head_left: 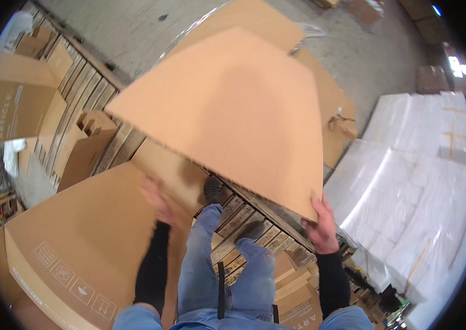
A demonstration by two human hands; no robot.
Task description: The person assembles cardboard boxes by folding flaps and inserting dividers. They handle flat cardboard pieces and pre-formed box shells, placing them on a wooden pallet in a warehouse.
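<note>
A large flat sheet of brown cardboard [216,104] is held up in front of me, tilted over the pallets. My right hand [322,224] grips its lower right corner, thumb on the upper face. To the left, my left hand [157,199] is somewhat blurred, its fingers stretched out and nothing visible in them. It is over the edge of a big brown cardboard box [90,231] with printed handling symbols; whether it touches the box I cannot tell. Below the sheet, my shoes stand on wooden pallet slats [233,217].
More flat cardboard [329,99] lies on the concrete floor [150,27] beyond the sheet. At right stands a large stack wrapped in white plastic [403,187]. An upright box [16,104] and folded cardboard [87,146] are at left; flattened cartons [299,291] lie beside my right leg.
</note>
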